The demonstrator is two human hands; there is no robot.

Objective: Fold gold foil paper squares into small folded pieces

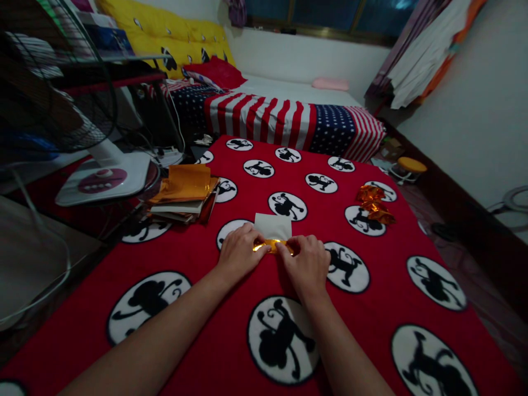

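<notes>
In the head view, a sheet of foil paper (273, 225) lies on the red cloth, its pale back facing up. Its near edge is turned over and shows shiny gold. My left hand (241, 247) pinches the left end of that gold fold, thumb on top. At the right end, my right hand (306, 261) grips the same fold with its thumb and fingers. Both thumbs press close together near the middle of the strip. The undersides of the fingers are hidden.
A stack of gold and pale paper sheets (183, 192) sits at the left edge of the red monkey-print cloth (214, 341). Folded shiny orange-gold pieces (375, 203) lie at the right. A fan (103, 170) stands at the left, and a bed (284, 118) lies beyond.
</notes>
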